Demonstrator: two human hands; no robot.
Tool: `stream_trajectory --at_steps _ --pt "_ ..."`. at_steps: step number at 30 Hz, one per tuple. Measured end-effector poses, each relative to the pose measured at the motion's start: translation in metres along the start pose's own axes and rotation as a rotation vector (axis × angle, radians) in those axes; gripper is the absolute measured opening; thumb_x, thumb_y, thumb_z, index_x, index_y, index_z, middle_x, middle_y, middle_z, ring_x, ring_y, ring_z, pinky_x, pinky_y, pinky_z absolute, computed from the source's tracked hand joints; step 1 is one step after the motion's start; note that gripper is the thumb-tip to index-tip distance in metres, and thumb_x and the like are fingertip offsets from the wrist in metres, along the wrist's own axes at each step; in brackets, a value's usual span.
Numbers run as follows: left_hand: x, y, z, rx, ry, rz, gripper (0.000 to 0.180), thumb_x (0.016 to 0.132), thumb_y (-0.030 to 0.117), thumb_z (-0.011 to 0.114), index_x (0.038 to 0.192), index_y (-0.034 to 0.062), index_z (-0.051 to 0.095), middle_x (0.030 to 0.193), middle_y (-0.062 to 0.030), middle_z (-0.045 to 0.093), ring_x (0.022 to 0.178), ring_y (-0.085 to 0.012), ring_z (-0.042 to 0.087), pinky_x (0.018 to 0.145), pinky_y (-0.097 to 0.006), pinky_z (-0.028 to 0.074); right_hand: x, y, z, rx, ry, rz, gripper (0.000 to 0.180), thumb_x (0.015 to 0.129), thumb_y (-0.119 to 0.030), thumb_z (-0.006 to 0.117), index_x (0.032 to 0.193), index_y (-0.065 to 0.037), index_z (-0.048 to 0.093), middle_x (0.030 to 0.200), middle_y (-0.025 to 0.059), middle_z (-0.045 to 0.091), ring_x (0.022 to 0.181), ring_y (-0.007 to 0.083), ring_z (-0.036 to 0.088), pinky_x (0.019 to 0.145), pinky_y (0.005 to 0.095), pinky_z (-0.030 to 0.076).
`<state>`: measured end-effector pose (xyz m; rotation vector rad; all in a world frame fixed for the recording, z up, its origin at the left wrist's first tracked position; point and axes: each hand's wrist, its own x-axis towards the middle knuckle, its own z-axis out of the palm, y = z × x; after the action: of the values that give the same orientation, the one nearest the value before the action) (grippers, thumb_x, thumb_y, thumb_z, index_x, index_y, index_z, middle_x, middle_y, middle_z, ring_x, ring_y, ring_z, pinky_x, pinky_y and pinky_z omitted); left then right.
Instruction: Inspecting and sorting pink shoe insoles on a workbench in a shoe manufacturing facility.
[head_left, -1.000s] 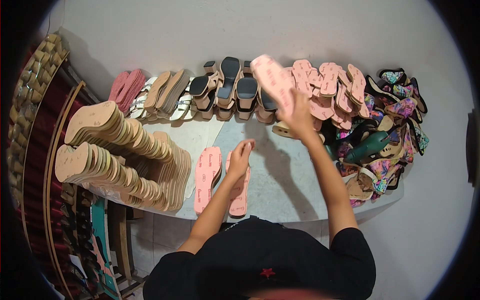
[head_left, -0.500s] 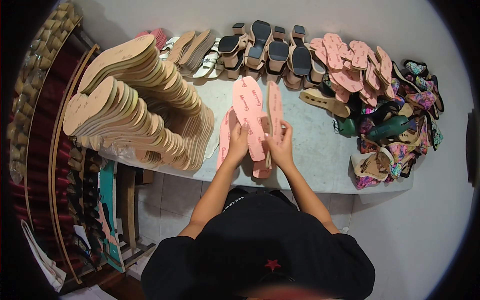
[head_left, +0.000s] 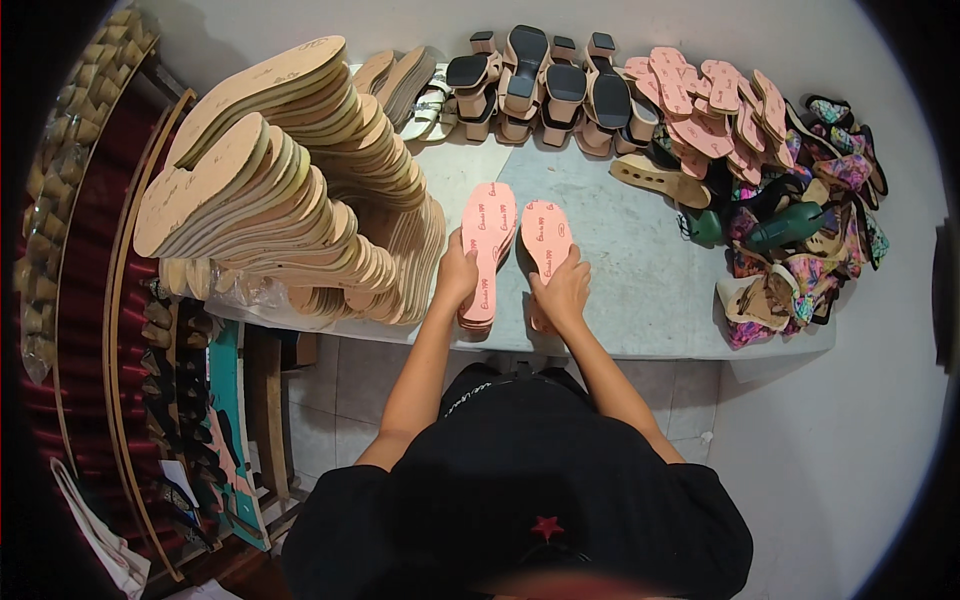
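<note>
Two groups of pink printed insoles stand side by side near the table's front edge. My left hand (head_left: 458, 277) is closed round the lower left side of the left insoles (head_left: 488, 240), a small stack whose layered edges show at the bottom. The right insoles (head_left: 546, 240) are gripped by my right hand (head_left: 563, 289), fingers along their right side and thumb low on the left. A narrow gap separates the two groups. Both top faces are turned up. How many insoles lie beneath the right one is hidden.
Tall stacks of tan insole boards (head_left: 290, 200) crowd the left of the table (head_left: 640, 290). Upturned black-soled heeled sandals (head_left: 527, 75) line the back. A heap of pink insoles (head_left: 700, 110) and colourful shoes (head_left: 800, 260) fill the right side, beside a green shoe last (head_left: 785, 228).
The insoles in my hands have come down and apart into two groups side by side. The right one, edge-on before, now faces up; the loose insole at left is no longer separately visible.
</note>
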<state>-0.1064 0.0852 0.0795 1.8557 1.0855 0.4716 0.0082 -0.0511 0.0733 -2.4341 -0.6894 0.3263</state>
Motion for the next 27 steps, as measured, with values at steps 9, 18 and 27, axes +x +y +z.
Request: stream_trajectory --at_steps 9,18,27 --pt "-0.016 0.022 0.004 0.472 0.058 0.077 0.076 0.064 0.026 0.071 0.123 -0.0035 0.034 0.111 -0.0247 0.039 0.106 -0.0408 0.04 0.09 -0.044 0.036 -0.002 0.01 0.014 -0.21 0.181 -0.068 0.075 0.065 -0.035 0.07 0.118 0.004 0.035 0.099 0.0209 0.044 0.093 0.0349 0.045 0.076 0.0441 0.039" --pt "-0.017 0.019 0.013 0.388 0.17 0.143 0.076 0.06 0.016 0.071 0.121 -0.0055 0.031 0.109 -0.0212 0.037 0.105 -0.0368 0.038 0.087 -0.043 0.038 0.011 0.002 0.014 -0.187 0.232 -0.079 0.073 0.068 -0.039 0.067 0.117 0.004 0.035 0.099 0.0206 0.043 0.092 0.0347 0.045 0.076 0.0445 0.038" --pt "-0.024 0.01 0.024 0.464 0.187 0.114 0.08 0.064 0.021 0.068 0.127 -0.0045 0.027 0.109 -0.0199 0.036 0.104 -0.0357 0.037 0.086 -0.047 0.035 0.01 0.008 0.015 -0.193 0.138 -0.085 0.076 0.067 -0.039 0.067 0.121 0.004 0.034 0.102 0.0203 0.043 0.096 0.0337 0.043 0.076 0.044 0.036"
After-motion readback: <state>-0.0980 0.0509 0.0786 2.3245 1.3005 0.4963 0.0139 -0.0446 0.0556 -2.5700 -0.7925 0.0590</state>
